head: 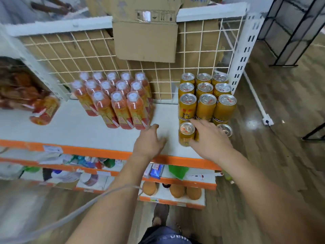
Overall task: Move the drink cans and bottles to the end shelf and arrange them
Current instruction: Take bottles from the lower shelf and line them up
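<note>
- Can block (205, 101): gold cans, three by three, upright at the right end of the top shelf (70, 127). It looks stacked two high, but the lower tier is mostly hidden.
- A front row sits just in front of the block: a front can (186, 133) at its left corner and a corner can (225, 129) at its right. The middle spot is under the right hand.
- Bottles (116, 101): an orange pack, upright, left of the block with bare shelf between.
- Step in hand, my read: filling the front row. To do it well, seat each can upright and in line with the block's columns. The corner can sits close to the shelf end, so watch that side.
- Right hand (209, 138): palm down over the middle spot, fingers reaching to the block's foot. Cannot tell whether it grips a can beneath.
- Left hand (149, 140): left of the block, over the bare stretch, fingers loose, holding nothing.
</note>
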A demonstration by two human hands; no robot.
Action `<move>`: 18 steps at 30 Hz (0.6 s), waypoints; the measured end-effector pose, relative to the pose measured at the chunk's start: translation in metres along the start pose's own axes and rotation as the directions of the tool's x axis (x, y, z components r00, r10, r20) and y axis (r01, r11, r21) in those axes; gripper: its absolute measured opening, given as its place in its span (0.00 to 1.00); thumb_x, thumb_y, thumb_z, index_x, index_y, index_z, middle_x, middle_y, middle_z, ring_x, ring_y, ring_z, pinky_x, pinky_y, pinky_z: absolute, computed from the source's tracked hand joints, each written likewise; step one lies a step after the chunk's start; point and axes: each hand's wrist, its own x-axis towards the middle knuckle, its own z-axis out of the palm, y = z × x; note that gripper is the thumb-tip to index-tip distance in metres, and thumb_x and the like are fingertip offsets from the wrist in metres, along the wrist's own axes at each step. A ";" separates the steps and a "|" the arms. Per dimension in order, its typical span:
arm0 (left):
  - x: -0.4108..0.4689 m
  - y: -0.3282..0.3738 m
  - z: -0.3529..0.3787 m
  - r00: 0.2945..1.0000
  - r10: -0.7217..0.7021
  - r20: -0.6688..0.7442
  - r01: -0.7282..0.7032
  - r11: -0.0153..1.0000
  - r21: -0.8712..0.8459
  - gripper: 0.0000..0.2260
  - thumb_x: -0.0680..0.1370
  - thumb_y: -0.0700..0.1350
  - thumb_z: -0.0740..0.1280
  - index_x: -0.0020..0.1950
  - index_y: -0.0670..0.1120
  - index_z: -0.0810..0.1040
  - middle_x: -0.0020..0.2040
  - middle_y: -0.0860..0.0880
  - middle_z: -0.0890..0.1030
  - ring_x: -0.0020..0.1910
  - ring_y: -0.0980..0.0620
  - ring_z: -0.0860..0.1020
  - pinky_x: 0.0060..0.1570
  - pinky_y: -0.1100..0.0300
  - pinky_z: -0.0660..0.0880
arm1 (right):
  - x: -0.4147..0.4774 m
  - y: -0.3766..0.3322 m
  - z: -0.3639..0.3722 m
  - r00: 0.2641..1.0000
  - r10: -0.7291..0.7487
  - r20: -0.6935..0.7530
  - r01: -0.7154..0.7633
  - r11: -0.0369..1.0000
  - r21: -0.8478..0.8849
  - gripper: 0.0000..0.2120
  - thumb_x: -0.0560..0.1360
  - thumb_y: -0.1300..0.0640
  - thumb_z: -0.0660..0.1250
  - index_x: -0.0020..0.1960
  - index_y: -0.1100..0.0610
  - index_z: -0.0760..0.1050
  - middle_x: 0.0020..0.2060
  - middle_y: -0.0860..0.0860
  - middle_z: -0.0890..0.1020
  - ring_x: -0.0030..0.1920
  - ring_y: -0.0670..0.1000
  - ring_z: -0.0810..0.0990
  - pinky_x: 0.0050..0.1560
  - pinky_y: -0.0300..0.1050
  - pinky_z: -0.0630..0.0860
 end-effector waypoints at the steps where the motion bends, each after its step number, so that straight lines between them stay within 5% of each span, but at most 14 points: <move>1: -0.012 -0.004 -0.019 0.999 0.016 -0.047 -0.014 0.999 0.050 0.27 0.79 0.52 0.69 0.75 0.44 0.70 0.70 0.43 0.75 0.69 0.42 0.72 0.66 0.47 0.73 | 0.003 -0.016 -0.006 0.999 -0.048 0.024 0.049 0.999 -0.007 0.34 0.78 0.44 0.65 0.80 0.47 0.59 0.75 0.48 0.68 0.74 0.56 0.67 0.72 0.57 0.65; 4: -0.047 -0.022 -0.070 0.992 0.046 -0.114 -0.024 0.981 0.194 0.22 0.79 0.53 0.68 0.71 0.46 0.73 0.66 0.46 0.75 0.67 0.43 0.71 0.63 0.47 0.73 | 0.008 -0.063 -0.018 0.983 -0.168 0.072 0.171 0.984 -0.043 0.33 0.78 0.44 0.64 0.80 0.48 0.59 0.76 0.49 0.67 0.75 0.56 0.67 0.71 0.53 0.66; 8: -0.083 -0.060 -0.121 0.989 -0.028 -0.144 0.069 0.956 0.284 0.27 0.80 0.55 0.67 0.77 0.48 0.68 0.71 0.48 0.73 0.69 0.43 0.70 0.66 0.48 0.71 | 0.004 -0.122 -0.023 0.947 -0.309 0.091 0.314 0.948 -0.056 0.28 0.78 0.46 0.65 0.76 0.50 0.64 0.73 0.49 0.70 0.71 0.56 0.70 0.69 0.50 0.67; 18: -0.143 -0.210 -0.215 0.946 -0.238 -0.219 0.287 0.930 0.228 0.28 0.81 0.58 0.64 0.78 0.49 0.66 0.75 0.49 0.71 0.73 0.46 0.69 0.67 0.48 0.72 | 0.018 -0.306 0.041 0.852 -0.484 0.202 0.503 0.863 -0.053 0.33 0.79 0.46 0.64 0.81 0.49 0.58 0.78 0.49 0.65 0.76 0.55 0.64 0.74 0.50 0.61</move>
